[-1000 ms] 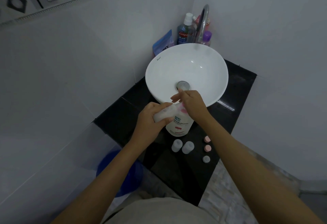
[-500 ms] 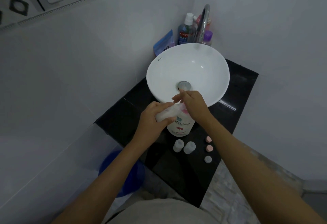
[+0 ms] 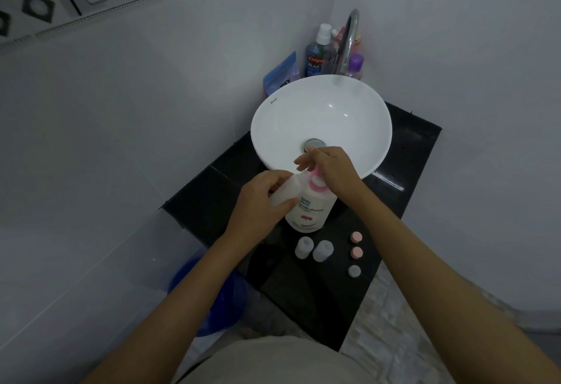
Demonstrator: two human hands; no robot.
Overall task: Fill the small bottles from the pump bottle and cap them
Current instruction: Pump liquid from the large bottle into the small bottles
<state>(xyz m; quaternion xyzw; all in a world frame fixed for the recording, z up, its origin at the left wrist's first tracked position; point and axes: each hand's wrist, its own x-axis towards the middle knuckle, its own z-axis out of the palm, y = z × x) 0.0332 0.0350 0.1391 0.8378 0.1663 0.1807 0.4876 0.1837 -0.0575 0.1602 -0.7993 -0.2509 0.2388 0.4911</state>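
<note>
Furthest left, below the counter's edge, a blue bucket point(image 3: 212, 301) sits on the floor. On the black counter point(image 3: 212, 201), the left hand point(image 3: 258, 210) curls its fingers round a small translucent bottle point(image 3: 283, 191), holding it tilted with its mouth up against the pink pump head of the white pump bottle point(image 3: 309, 207), which stands upright on the counter just in front of the white basin point(image 3: 321, 116). The right hand point(image 3: 331, 171) rests on top of the pump head with its fingers fairly straight, palm down as if pressing; the spout itself is hidden beneath it, so whether liquid is flowing cannot be told. Just nearer than the pump bottle, two more small bottles point(image 3: 314, 248) stand side by side, uncapped, and they look empty, though the dim light makes that uncertain. To their right three caps point(image 3: 355, 251) lie in a loose row, two pink and one grey, all apart from the bottles. Judged from this, the task is in its early part: the first small bottle is being filled, two wait their turn, and no bottle has been capped yet. Behind the basin, in the corner, a curved tap point(image 3: 349, 40) stands among several toiletry bottles point(image 3: 317, 56).
</note>
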